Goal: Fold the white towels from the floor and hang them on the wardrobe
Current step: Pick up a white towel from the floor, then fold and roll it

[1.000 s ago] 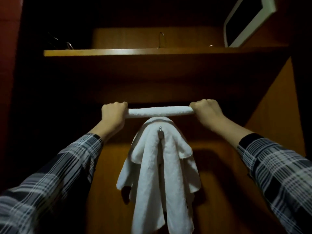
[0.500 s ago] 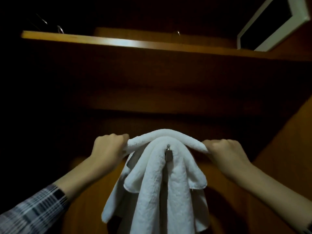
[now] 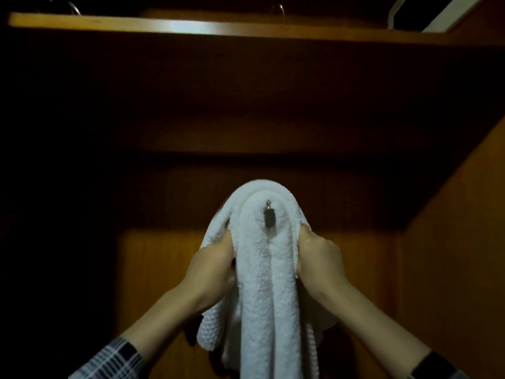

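Note:
White towels (image 3: 266,269) hang in a thick bundle over a small metal hook (image 3: 269,216) on the wardrobe's back panel (image 3: 164,269). The outermost towel arches over the hook above the others. My left hand (image 3: 216,265) grips the left side of the bundle just below the hook. My right hand (image 3: 318,255) grips the right side at about the same height. The towel ends drop out of view at the bottom.
A wooden shelf (image 3: 218,28) runs across the top, with wire hanger hooks (image 3: 278,9) above it. A white-framed panel (image 3: 437,15) sits at the top right. The wardrobe's right wall (image 3: 451,242) slants close by; the left side is dark.
My hands brought the stretched towel down over the hook onto the hanging bundle, then slid down and inward along its sides. The view has tilted upward and moved closer.

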Action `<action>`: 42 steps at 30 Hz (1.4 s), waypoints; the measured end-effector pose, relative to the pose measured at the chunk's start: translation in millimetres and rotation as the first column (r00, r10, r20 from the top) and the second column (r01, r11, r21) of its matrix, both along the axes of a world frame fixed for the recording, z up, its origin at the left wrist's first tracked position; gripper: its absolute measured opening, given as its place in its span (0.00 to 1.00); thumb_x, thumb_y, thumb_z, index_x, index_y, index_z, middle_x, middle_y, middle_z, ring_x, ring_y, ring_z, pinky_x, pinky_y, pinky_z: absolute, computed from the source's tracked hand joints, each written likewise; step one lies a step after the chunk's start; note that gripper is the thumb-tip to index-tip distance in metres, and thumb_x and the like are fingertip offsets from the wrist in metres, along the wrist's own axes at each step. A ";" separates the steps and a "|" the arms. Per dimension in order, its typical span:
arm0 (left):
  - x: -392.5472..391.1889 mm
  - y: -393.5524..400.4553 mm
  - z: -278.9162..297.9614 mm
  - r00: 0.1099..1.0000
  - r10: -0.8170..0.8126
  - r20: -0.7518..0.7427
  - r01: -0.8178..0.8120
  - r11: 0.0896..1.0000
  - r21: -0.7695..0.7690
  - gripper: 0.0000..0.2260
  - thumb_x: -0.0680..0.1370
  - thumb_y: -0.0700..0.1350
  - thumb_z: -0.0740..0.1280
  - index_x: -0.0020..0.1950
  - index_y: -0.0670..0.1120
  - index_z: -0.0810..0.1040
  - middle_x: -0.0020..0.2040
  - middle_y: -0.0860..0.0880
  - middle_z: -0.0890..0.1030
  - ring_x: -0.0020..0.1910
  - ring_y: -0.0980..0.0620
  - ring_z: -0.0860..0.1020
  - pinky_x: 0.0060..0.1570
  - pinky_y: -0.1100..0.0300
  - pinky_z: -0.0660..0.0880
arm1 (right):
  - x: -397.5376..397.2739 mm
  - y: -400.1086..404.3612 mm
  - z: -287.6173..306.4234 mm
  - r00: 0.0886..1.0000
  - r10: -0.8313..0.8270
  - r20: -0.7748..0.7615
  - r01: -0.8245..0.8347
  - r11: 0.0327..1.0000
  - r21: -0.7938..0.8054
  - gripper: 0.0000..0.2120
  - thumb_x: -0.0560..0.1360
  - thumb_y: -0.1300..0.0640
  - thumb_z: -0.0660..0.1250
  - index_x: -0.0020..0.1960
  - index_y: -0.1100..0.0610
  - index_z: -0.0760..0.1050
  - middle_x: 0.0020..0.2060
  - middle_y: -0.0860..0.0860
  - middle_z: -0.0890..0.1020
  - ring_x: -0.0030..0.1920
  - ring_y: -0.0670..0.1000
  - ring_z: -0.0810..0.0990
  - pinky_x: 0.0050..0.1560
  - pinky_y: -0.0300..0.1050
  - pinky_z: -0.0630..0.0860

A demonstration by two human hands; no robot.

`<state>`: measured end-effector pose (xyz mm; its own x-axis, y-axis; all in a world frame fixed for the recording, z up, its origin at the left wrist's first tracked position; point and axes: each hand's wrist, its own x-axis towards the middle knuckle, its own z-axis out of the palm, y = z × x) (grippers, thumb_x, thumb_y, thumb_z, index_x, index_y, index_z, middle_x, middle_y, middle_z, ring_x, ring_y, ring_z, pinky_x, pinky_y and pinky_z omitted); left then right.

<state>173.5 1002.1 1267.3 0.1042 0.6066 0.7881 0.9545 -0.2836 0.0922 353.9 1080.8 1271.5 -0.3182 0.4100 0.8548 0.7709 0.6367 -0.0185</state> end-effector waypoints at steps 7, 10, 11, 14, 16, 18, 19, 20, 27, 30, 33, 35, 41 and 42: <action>-5.1 -36.8 6.8 0.997 0.020 0.081 -0.003 0.979 -0.205 0.24 0.73 0.45 0.68 0.67 0.54 0.64 0.52 0.55 0.76 0.47 0.56 0.76 0.46 0.52 0.78 | 35.1 -17.5 0.2 0.922 0.365 -0.125 -0.385 0.847 -0.366 0.33 0.74 0.66 0.64 0.76 0.54 0.58 0.68 0.50 0.70 0.66 0.51 0.71 0.55 0.38 0.68; 1.0 -57.8 -1.7 0.989 0.119 0.089 -0.097 0.971 -0.220 0.31 0.74 0.43 0.68 0.75 0.49 0.59 0.66 0.49 0.72 0.60 0.51 0.74 0.58 0.55 0.75 | 55.5 -32.6 -5.3 0.942 0.318 -0.107 -0.335 0.860 -0.385 0.36 0.71 0.68 0.65 0.76 0.54 0.58 0.70 0.51 0.69 0.69 0.52 0.69 0.57 0.38 0.66; 2.6 -65.4 -4.7 0.983 0.163 0.080 -0.139 0.961 -0.237 0.34 0.74 0.43 0.68 0.77 0.47 0.56 0.72 0.48 0.68 0.66 0.50 0.71 0.62 0.56 0.71 | 61.7 -38.5 -7.5 0.945 0.311 -0.102 -0.325 0.863 -0.386 0.35 0.72 0.67 0.66 0.75 0.54 0.59 0.69 0.52 0.70 0.68 0.52 0.69 0.56 0.37 0.65; 7.3 -90.8 -17.2 0.970 0.239 0.040 -0.215 0.927 -0.308 0.35 0.75 0.43 0.68 0.78 0.46 0.54 0.76 0.47 0.61 0.73 0.49 0.64 0.67 0.56 0.65 | 80.9 -56.8 -17.4 0.962 0.256 -0.098 -0.273 0.859 -0.432 0.33 0.72 0.65 0.67 0.74 0.56 0.60 0.67 0.54 0.72 0.67 0.54 0.71 0.55 0.38 0.66; 13.8 -108.4 -28.1 0.970 0.241 0.012 -0.223 0.911 -0.347 0.34 0.75 0.43 0.68 0.77 0.46 0.57 0.74 0.46 0.65 0.72 0.49 0.66 0.68 0.53 0.67 | 94.2 -70.9 -29.0 0.969 0.227 -0.097 -0.244 0.824 -0.511 0.30 0.73 0.63 0.67 0.73 0.56 0.62 0.61 0.53 0.76 0.61 0.54 0.77 0.52 0.38 0.71; 25.8 -126.9 -42.5 0.968 0.251 -0.017 -0.236 0.881 -0.411 0.30 0.76 0.43 0.68 0.75 0.48 0.61 0.70 0.47 0.71 0.68 0.50 0.71 0.63 0.51 0.72 | 107.4 -89.7 -45.9 0.965 0.259 -0.038 -0.229 0.766 -0.601 0.26 0.74 0.63 0.68 0.70 0.54 0.67 0.52 0.50 0.80 0.54 0.52 0.81 0.51 0.43 0.77; 32.7 -136.1 -50.8 0.965 0.258 -0.041 -0.248 0.855 -0.455 0.27 0.77 0.43 0.68 0.74 0.49 0.63 0.68 0.48 0.73 0.65 0.51 0.73 0.61 0.52 0.74 | 113.7 -100.3 -54.8 0.955 0.297 0.013 -0.220 0.737 -0.640 0.24 0.74 0.62 0.69 0.68 0.54 0.69 0.49 0.49 0.81 0.52 0.52 0.81 0.54 0.47 0.78; 40.8 -145.2 -60.7 0.966 0.251 -0.060 -0.247 0.828 -0.504 0.24 0.77 0.44 0.67 0.73 0.50 0.66 0.66 0.49 0.75 0.63 0.52 0.75 0.59 0.54 0.75 | 120.4 -112.6 -64.3 0.938 0.341 0.067 -0.208 0.705 -0.678 0.22 0.74 0.61 0.69 0.66 0.53 0.71 0.48 0.48 0.82 0.51 0.51 0.82 0.55 0.51 0.77; 109.6 -221.5 -155.2 0.996 0.053 -0.077 -0.093 0.532 -0.842 0.17 0.80 0.40 0.63 0.68 0.52 0.71 0.57 0.55 0.80 0.55 0.58 0.78 0.59 0.58 0.75 | 166.8 -201.7 -152.4 0.840 0.514 0.173 -0.134 0.507 -0.851 0.14 0.76 0.56 0.68 0.61 0.49 0.77 0.45 0.45 0.84 0.47 0.46 0.82 0.52 0.45 0.79; 136.5 -252.8 -210.1 0.996 -0.009 -0.093 -0.082 0.399 -0.913 0.18 0.80 0.40 0.62 0.69 0.53 0.71 0.58 0.53 0.80 0.55 0.57 0.78 0.58 0.58 0.75 | 184.5 -230.9 -199.7 0.809 0.560 0.176 -0.081 0.404 -0.911 0.13 0.77 0.57 0.67 0.61 0.50 0.76 0.45 0.49 0.85 0.45 0.43 0.83 0.53 0.45 0.79; 157.7 -281.3 -262.8 0.996 -0.028 -0.079 -0.068 0.286 -0.956 0.18 0.81 0.41 0.61 0.70 0.53 0.70 0.59 0.52 0.80 0.56 0.56 0.77 0.56 0.61 0.74 | 199.9 -256.4 -249.2 0.804 0.579 0.133 -0.056 0.297 -0.953 0.14 0.77 0.58 0.66 0.62 0.51 0.76 0.44 0.49 0.85 0.47 0.42 0.82 0.57 0.48 0.77; 168.4 -294.9 -294.9 0.997 -0.031 -0.067 -0.059 0.224 -0.973 0.17 0.81 0.42 0.61 0.70 0.52 0.70 0.60 0.51 0.79 0.56 0.53 0.77 0.56 0.59 0.75 | 209.0 -271.9 -280.5 0.809 0.581 0.093 -0.045 0.218 -0.975 0.14 0.77 0.59 0.66 0.62 0.53 0.75 0.44 0.49 0.84 0.49 0.44 0.82 0.58 0.45 0.77; 184.0 -322.0 -376.6 0.999 0.031 0.017 0.014 0.075 -0.997 0.16 0.80 0.43 0.61 0.68 0.51 0.72 0.58 0.50 0.80 0.56 0.51 0.78 0.55 0.56 0.75 | 235.3 -304.7 -373.8 0.867 0.498 0.026 -0.002 0.056 -0.998 0.13 0.76 0.62 0.67 0.61 0.55 0.77 0.45 0.54 0.85 0.49 0.52 0.83 0.56 0.48 0.78; 184.5 -324.0 -389.2 0.998 0.042 0.037 0.034 0.075 -0.997 0.16 0.80 0.43 0.62 0.68 0.51 0.72 0.58 0.50 0.80 0.56 0.51 0.78 0.55 0.57 0.75 | 238.8 -308.0 -389.3 0.879 0.475 0.025 0.007 0.039 -0.999 0.13 0.76 0.62 0.66 0.60 0.55 0.77 0.45 0.54 0.85 0.49 0.53 0.83 0.56 0.48 0.78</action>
